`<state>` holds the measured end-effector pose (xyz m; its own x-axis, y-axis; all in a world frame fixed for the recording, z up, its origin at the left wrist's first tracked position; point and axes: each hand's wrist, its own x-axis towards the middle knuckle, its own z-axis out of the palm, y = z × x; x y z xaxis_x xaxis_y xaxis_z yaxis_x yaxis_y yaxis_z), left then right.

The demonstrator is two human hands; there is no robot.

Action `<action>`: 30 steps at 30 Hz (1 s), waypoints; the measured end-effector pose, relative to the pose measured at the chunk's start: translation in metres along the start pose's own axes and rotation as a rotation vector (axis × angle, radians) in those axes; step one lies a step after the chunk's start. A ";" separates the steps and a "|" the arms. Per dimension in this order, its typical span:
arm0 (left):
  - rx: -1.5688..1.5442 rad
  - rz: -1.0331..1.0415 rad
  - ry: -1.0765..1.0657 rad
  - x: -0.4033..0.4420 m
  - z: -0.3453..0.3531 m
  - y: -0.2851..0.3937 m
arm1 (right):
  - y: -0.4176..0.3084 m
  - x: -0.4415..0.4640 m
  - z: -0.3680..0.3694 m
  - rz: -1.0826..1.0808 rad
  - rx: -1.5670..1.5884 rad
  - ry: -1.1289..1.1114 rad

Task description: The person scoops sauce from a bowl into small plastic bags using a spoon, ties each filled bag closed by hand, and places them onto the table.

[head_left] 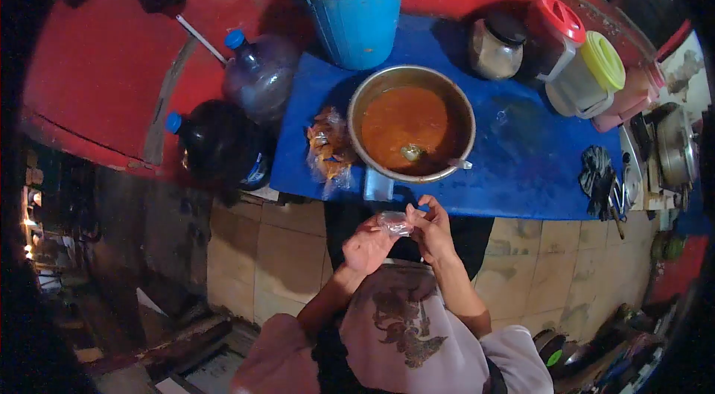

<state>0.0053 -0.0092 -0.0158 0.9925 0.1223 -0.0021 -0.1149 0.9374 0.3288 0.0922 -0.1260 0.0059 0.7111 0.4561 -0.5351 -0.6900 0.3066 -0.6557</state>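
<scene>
Over the front edge of the blue tabletop, my left hand [368, 246] is closed on a small clear plastic bag [397, 224]. My right hand [433, 233] pinches the bag's other side, and a small blue thing [423, 208] shows at its fingertips, too small to name. Just beyond my hands stands a metal pot [468, 128] of orange-red sauce [402, 115], with a ladle [412, 152] partly sunk in it. Left of the pot lies a heap of small filled plastic bags [328, 147]. A flat pale-blue packet [378, 185] lies at the table edge below the pot.
Behind the pot stands a blue lidded bucket [354, 25]. Two big bottles [261, 77] are on the left. A dark-lidded jar [497, 48] and several pitchers [588, 74] line the right. A black plastic bag [596, 170] and utensils [617, 204] lie at the right edge.
</scene>
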 end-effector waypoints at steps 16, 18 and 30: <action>1.320 0.234 0.020 0.023 0.005 0.029 | -0.021 -0.014 0.006 -0.451 -0.984 -0.460; 1.318 0.281 -0.026 0.023 0.014 0.029 | -0.022 -0.012 0.004 -0.454 -0.925 -0.547; 1.274 0.301 -0.131 0.037 0.012 0.029 | -0.062 -0.013 0.010 -0.446 -1.267 -0.695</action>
<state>0.0389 0.0181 0.0051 0.9403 0.1713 0.2941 -0.2818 -0.0927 0.9550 0.1243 -0.1419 0.0586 0.3713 0.9265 -0.0609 0.3855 -0.2135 -0.8977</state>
